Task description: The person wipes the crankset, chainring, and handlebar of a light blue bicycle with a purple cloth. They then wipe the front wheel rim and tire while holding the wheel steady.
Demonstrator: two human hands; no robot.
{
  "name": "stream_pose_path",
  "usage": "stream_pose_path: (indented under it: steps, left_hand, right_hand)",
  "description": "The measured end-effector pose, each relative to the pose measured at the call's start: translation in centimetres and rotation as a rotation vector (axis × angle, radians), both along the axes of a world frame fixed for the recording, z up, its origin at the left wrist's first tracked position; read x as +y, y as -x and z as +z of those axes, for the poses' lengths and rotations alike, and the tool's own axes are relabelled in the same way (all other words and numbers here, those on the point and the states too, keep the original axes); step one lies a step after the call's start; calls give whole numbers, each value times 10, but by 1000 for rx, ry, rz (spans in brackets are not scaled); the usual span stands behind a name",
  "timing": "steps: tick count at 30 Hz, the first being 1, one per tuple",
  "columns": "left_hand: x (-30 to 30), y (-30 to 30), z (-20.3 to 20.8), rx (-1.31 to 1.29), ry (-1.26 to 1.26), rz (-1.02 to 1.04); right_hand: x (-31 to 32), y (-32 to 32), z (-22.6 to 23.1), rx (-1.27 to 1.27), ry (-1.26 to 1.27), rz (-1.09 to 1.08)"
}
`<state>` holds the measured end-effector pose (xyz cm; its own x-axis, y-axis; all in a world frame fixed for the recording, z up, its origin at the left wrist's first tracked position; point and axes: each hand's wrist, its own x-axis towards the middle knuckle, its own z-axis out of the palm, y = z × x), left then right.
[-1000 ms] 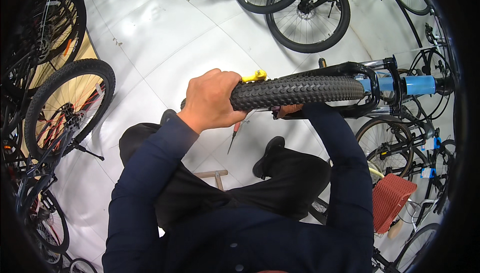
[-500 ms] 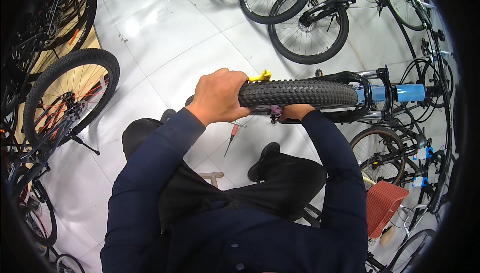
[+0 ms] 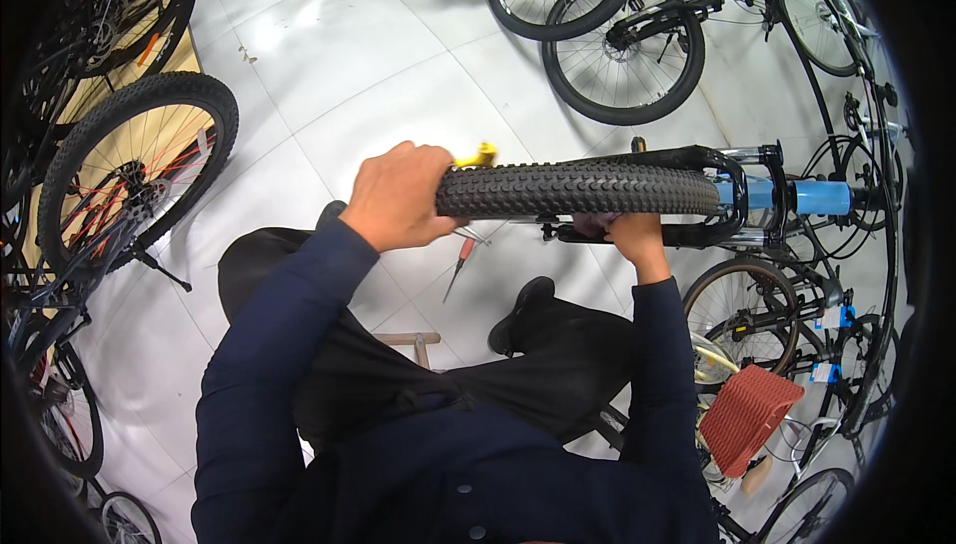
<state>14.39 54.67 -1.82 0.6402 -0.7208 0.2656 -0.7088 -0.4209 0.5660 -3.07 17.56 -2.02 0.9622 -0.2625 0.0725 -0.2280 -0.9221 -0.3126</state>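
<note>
Black knobby tyre is the anchor: left hand clamps its end, steadying it, while right hand grips beneath; a yellow lever pokes out just beyond.

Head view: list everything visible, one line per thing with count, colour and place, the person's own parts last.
knobby bicycle tyre: one, black, centre, seen edge-on
yellow tool: one, behind the tyre by the left hand; kind unclear
fork: one, blue and black, right of the tyre
screwdriver: one, red handle, on the floor below the tyre
parked bicycles: several, dark, along the top, left and right edges
basket: one, red, lower right
floor: white glossy tiles
left hand: wrapped over the tyre's left end
right hand: beneath the tyre, fingers hidden
</note>
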Motion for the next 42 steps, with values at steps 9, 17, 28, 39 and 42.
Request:
stream_pose_path:
  steps: [9,17,28,39,42]
  left_hand:
    - [11,8,-48,264,-258,230]
    - [-24,-8,-8,162,-66,208]
    - [-48,-27,28,-5,-3,61]
    - [-44,-27,23,29,19,80]
    - [-47,-25,24,28,16,66]
  right_hand:
    - [-5,-6,-55,161,-125,74]
    - [-2,-22,-38,204,-1062,-462]
    - [43,-10,-58,-252,-1214,-759]
    - [113,17,-4,-348,-610,-413]
    - [103,-7,-20,-391,8,-73]
